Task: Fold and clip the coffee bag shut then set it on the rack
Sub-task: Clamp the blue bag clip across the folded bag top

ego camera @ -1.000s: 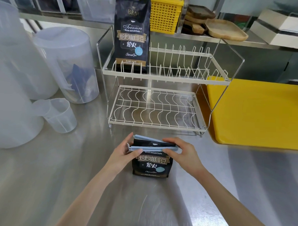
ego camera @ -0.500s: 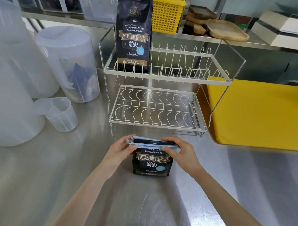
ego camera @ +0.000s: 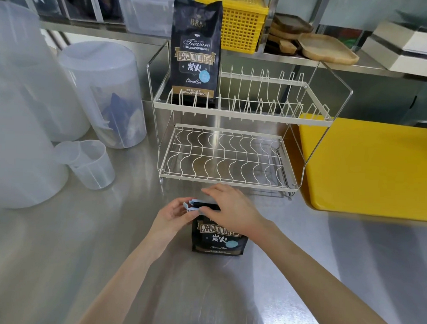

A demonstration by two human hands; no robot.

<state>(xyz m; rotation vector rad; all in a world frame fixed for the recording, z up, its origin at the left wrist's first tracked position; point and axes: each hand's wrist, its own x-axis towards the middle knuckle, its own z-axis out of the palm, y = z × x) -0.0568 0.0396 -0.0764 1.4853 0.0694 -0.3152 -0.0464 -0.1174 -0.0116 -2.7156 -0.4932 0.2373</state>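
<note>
A dark coffee bag (ego camera: pixel 219 240) with its top folded down stands on the steel counter in front of the white two-tier wire rack (ego camera: pixel 228 160). A pale blue clip (ego camera: pixel 191 206) sits along the folded top. My left hand (ego camera: pixel 172 216) pinches the clip's left end. My right hand (ego camera: pixel 232 211) lies over the folded top and the clip, pressing on them and hiding most of the clip. A second, taller coffee bag (ego camera: pixel 196 52) stands unfolded on the left of the rack's upper tier.
Translucent plastic tubs (ego camera: pixel 101 92) and a small measuring cup (ego camera: pixel 91 165) stand at the left. A yellow cutting board (ego camera: pixel 372 167) lies right of the rack. A back shelf holds a yellow basket (ego camera: pixel 239 24) and wooden trays (ego camera: pixel 325 47).
My right hand has moved left from the bag's right end and now covers the top of the clip. The left hand stays at the clip's left end.
</note>
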